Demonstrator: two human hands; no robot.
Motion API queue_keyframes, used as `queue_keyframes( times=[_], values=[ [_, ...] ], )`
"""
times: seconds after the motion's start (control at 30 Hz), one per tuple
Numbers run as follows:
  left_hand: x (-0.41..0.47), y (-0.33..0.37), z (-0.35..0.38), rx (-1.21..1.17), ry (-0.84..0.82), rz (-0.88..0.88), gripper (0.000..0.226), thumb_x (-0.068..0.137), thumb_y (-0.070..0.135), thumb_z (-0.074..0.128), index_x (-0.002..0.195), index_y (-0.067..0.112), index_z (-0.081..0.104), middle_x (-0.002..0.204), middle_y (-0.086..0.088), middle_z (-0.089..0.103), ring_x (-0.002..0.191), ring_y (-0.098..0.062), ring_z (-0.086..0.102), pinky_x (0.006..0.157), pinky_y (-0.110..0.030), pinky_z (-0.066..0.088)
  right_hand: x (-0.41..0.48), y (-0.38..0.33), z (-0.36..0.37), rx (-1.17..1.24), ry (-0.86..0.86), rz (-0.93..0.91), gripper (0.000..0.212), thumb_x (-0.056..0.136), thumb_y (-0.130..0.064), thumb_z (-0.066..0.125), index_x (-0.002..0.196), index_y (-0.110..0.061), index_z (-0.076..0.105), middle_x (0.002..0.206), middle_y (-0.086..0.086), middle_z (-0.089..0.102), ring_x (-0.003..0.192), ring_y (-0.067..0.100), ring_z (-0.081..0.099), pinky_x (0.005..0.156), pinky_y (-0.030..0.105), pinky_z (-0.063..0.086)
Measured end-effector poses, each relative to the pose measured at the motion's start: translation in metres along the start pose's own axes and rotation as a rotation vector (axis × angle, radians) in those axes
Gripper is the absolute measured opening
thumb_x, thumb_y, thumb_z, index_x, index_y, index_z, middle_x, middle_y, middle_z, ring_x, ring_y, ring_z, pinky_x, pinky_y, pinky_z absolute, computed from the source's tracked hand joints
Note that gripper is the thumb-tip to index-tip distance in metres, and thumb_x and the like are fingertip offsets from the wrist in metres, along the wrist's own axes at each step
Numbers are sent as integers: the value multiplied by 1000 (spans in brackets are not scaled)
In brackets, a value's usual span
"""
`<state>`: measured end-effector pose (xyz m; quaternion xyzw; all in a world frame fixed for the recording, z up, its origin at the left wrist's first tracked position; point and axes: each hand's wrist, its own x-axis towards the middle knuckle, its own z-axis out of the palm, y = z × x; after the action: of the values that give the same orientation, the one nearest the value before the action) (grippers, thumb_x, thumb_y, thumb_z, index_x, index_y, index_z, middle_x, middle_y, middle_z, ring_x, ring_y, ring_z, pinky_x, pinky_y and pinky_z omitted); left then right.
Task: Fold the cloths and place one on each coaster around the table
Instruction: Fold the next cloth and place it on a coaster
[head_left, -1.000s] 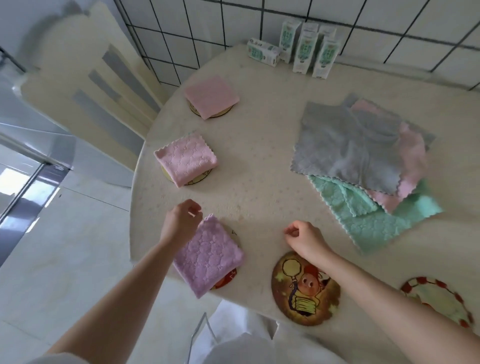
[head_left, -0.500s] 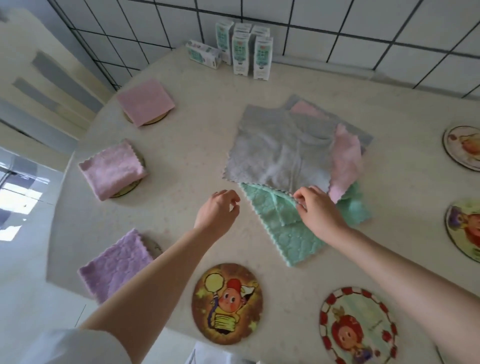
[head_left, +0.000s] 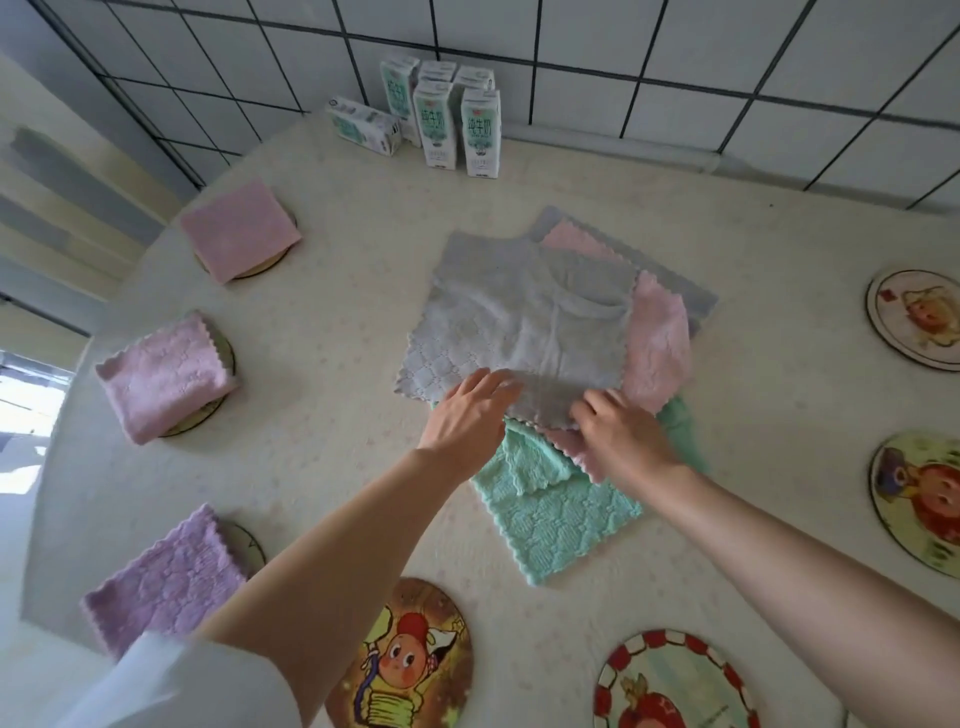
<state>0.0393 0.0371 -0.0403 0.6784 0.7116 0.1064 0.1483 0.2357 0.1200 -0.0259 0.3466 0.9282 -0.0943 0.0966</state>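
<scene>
- At the middle of the worktop (head_left: 322, 364) lies a loose pile of fleecy cloths with zigzag edges and a quilted pattern: a grey cloth (head_left: 519, 317) on top, a pink cloth (head_left: 657, 343) under it, a mint-green cloth (head_left: 550, 519) lowest, and another grey layer at the far edge.
- Both hands sit at the grey cloth's near edge: the left hand (head_left: 465, 415) lies flat with fingers spread on it, while the right hand (head_left: 621, 434) has its fingers pinched on the hem.
- Three folded cloths already sit on coasters at the left: a smooth pink square (head_left: 239, 228), a plush pink one (head_left: 163, 376) and a lilac one (head_left: 161, 579).
- Four round cartoon-printed coasters stay bare: two near (head_left: 410, 660) (head_left: 670, 686), two at the right (head_left: 917, 322) (head_left: 922, 499).
- Six milk cartons (head_left: 436, 124), as far as I can count, stand against a white tiled wall (head_left: 675, 57) with dark grout; one lies flat.
- Speckled cream, the worktop has a rounded rim.
</scene>
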Motion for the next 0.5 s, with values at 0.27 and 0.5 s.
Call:
queue_keyframes(
  times=[0.27,0.5],
  values=[
    [17,-2,-2,-38,-2,-72,52,89,27,61,138,25,45,137,4,52,125,-17,48,104,-37,43,12,12,-60,269,284,-16,10,91,-8,52,94,-12,61,90,-4,61,76,9,56,56,21,47],
    [41,-34,-53,-139,175,-313,32,96,11,48,124,20,61,121,-3,66,98,-22,66,80,-37,57,28,30,-116,573,284,71,10,94,-8,50,97,-11,59,80,3,63,60,21,62,60,41,55]
  ],
)
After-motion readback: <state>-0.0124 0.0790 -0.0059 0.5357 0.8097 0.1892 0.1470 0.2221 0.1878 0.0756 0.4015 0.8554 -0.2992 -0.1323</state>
